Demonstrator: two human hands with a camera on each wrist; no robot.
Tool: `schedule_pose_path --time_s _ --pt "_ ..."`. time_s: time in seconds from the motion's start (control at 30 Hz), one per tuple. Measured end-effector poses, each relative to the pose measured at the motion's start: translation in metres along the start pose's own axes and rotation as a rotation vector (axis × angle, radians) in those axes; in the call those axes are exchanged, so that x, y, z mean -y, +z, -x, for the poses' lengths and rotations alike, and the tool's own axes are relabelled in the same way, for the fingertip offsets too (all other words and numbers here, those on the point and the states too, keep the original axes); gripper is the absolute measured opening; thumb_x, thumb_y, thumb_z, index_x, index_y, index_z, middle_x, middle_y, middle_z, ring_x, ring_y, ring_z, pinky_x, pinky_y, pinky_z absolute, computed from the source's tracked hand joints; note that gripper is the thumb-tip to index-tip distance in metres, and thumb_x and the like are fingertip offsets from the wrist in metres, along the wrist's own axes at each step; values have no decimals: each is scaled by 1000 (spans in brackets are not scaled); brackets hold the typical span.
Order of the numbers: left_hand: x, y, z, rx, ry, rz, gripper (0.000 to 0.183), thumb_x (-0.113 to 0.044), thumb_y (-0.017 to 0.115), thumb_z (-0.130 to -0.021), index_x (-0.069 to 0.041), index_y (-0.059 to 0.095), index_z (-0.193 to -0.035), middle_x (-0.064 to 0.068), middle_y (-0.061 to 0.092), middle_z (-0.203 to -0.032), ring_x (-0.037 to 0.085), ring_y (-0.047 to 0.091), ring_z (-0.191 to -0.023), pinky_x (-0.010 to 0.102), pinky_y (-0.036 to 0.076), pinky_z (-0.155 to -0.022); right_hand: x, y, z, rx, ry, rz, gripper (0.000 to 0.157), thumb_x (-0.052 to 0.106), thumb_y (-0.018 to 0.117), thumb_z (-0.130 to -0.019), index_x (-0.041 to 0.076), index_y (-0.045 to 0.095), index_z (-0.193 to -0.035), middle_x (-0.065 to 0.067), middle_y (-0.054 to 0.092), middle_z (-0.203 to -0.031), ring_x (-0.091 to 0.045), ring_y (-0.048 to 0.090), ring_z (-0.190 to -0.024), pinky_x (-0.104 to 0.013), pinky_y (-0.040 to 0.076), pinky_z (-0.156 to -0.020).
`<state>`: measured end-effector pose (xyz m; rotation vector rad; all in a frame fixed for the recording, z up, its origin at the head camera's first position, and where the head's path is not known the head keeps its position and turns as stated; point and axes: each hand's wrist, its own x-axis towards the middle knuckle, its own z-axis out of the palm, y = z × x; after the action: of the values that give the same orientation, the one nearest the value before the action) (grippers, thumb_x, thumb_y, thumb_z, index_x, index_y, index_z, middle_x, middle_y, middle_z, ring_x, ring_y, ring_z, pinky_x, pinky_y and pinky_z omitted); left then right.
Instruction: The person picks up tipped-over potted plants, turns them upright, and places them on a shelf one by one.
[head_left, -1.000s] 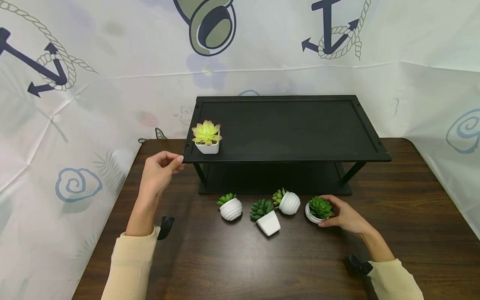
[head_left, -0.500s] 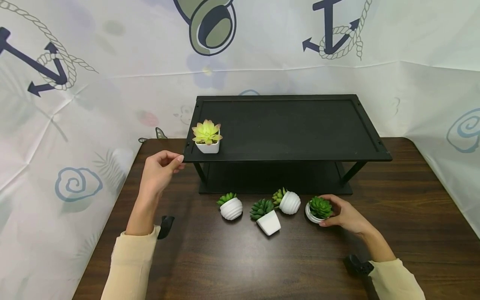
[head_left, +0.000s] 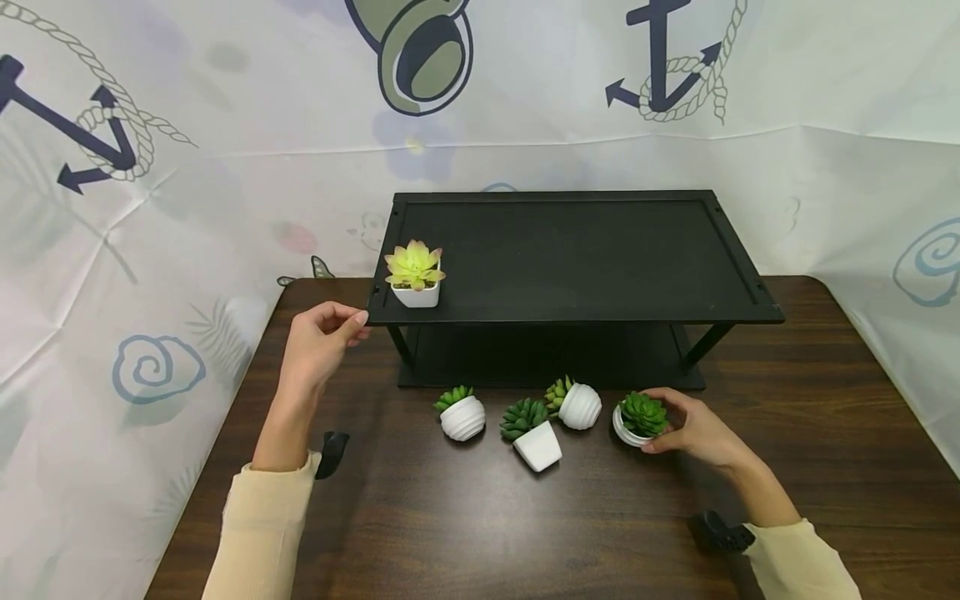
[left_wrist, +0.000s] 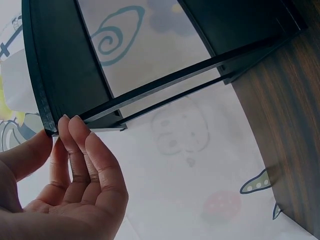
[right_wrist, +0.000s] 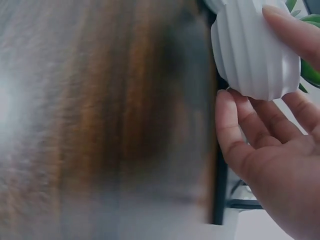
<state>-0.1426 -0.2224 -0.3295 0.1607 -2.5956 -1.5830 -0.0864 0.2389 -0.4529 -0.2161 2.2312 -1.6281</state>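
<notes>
My left hand (head_left: 321,337) pinches the front left corner of the black two-tier shelf (head_left: 570,258), thumb on the top edge and fingertips beneath, as the left wrist view shows. My right hand (head_left: 693,429) grips a potted succulent with a ribbed white pot (right_wrist: 255,55) and a green rosette (head_left: 643,414), upright in front of the shelf's right side. Thumb and fingers lie on opposite sides of that pot. On the shelf's top left corner stands a yellow-green succulent (head_left: 415,268) in a square white pot, close to my left hand.
Three more potted succulents lie tipped over before the shelf: a ribbed pot (head_left: 462,418) at left, a smooth white pot (head_left: 538,447) in the middle, and another ribbed pot (head_left: 581,407) beside it. The brown wooden table (head_left: 480,533) meets a printed cloth (head_left: 247,100) behind.
My right hand and the succulent it holds have shifted very slightly to the right. The left hand and the other plants stay where they were.
</notes>
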Motion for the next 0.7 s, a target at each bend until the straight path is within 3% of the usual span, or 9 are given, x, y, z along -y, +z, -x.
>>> schedule_pose_path --time_s 0.2,0.7 --pt "0 0 0 1 5 4 24 -14 58 -91 8 60 -100 17 61 -90 7 59 -70 17 48 -65 14 -3 4 1 11 9 71 2 80 -65 -4 44 -126 -21 48 -117 -18 52 -90 -33 50 -67" --pt "-1 0 0 1 -2 3 24 -15 58 -91 7 60 -100 17 61 -90 6 59 -69 17 48 -65 60 -8 7 0 1 41 73 2 80 -64 -2 43 -127 -20 51 -110 -23 56 -83 -35 52 -66"
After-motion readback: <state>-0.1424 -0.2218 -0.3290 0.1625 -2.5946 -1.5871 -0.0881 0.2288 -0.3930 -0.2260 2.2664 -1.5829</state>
